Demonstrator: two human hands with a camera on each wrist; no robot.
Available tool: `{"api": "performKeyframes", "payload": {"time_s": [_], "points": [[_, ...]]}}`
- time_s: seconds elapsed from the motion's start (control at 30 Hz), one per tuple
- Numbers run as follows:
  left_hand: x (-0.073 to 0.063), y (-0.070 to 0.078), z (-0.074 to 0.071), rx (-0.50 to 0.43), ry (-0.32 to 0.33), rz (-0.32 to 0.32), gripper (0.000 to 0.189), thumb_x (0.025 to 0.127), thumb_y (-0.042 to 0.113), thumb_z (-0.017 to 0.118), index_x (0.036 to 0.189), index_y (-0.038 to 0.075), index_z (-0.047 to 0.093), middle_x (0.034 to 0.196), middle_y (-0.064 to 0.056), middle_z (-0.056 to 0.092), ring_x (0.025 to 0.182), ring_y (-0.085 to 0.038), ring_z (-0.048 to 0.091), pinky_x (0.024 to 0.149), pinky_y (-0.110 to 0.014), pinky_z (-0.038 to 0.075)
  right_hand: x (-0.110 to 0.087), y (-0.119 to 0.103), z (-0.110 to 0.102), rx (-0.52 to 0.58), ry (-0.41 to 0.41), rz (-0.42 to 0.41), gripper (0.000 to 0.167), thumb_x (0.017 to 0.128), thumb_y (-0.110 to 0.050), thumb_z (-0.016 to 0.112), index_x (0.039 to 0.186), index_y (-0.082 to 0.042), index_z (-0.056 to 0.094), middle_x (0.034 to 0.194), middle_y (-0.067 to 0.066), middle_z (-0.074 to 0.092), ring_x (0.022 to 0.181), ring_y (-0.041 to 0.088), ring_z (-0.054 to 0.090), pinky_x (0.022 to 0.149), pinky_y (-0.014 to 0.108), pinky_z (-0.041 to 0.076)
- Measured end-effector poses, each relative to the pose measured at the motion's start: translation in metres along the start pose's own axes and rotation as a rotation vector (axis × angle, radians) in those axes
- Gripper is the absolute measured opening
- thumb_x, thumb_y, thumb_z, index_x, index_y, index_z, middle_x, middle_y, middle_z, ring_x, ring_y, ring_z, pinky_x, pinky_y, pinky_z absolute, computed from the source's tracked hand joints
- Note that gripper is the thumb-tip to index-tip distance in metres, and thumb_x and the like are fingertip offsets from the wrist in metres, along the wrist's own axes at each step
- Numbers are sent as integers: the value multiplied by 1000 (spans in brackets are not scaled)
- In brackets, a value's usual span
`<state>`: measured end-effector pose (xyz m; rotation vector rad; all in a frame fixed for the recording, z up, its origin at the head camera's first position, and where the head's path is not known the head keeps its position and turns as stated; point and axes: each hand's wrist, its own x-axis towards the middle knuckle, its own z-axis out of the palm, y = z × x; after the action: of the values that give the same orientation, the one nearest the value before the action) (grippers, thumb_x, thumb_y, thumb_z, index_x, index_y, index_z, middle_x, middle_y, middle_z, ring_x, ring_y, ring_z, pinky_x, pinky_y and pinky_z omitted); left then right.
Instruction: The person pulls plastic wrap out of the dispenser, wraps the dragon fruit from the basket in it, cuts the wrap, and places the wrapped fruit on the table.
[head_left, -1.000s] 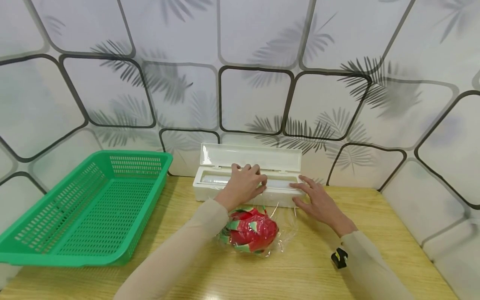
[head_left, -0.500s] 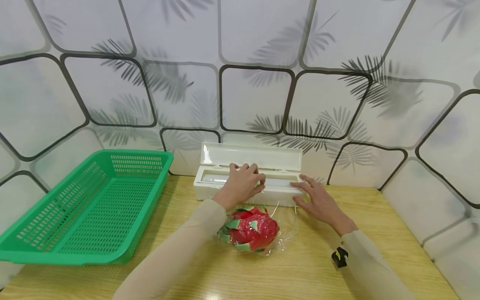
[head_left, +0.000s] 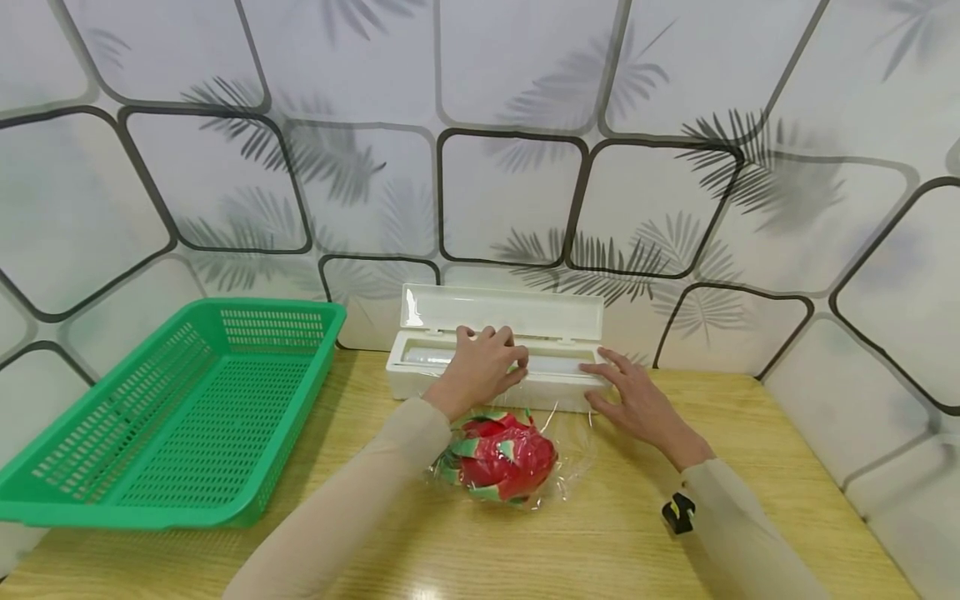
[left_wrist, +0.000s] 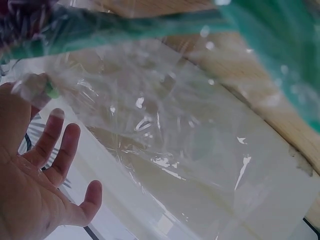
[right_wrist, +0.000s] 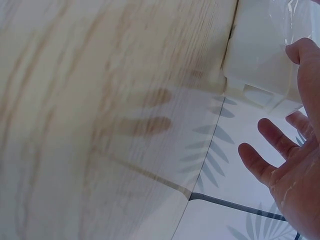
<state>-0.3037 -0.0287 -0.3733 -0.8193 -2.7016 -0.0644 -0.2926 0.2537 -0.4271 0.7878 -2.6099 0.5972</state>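
Note:
A white cling film dispenser box [head_left: 420, 386] stands by the wall, its lid [head_left: 502, 312] raised. Inside lies a roll of clear film [head_left: 427, 357]. In front, a red dragon fruit [head_left: 506, 458] with green scales lies under clear film that runs up to the box. My left hand [head_left: 480, 369] is over the box's middle, thumb and forefinger pinching a small green-marked slide cutter [left_wrist: 51, 89] at the film; its other fingers are spread. My right hand [head_left: 637, 402] rests on the box's right end, thumb at the front [right_wrist: 300, 50], fingers fairly straight.
To the left stands a green plastic basket [head_left: 206, 417] with perforated walls. A small black object with a yellow mark [head_left: 678, 513] is at the right sleeve. The wooden table [head_left: 480, 550] ends at a patterned wall [head_left: 510, 200] behind and at the right.
My left hand has slid slightly to the left along the box's front edge. The right hand, the box and the dragon fruit have stayed where they were.

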Motion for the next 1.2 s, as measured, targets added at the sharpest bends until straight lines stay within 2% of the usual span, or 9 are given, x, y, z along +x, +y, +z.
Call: {"api": "performKeyframes", "payload": {"time_s": [0.53, 1.2], "points": [[0, -2, 0, 7, -32, -1, 18, 101, 43, 61, 109, 32, 74, 113, 1, 65, 106, -23, 63, 98, -62, 45, -1, 1, 0, -8, -2, -14, 41, 93, -15, 74, 133, -10, 64, 148, 32, 49, 129, 58, 51, 105, 73, 40], [-1, -4, 3, 31, 25, 7, 17, 100, 43, 64, 106, 32, 74, 111, 2, 67, 102, -22, 64, 95, -61, 47, -1, 0, 0, 6, -3, -11, 41, 93, -14, 74, 133, -9, 65, 149, 32, 48, 129, 59, 51, 104, 75, 39]]}}
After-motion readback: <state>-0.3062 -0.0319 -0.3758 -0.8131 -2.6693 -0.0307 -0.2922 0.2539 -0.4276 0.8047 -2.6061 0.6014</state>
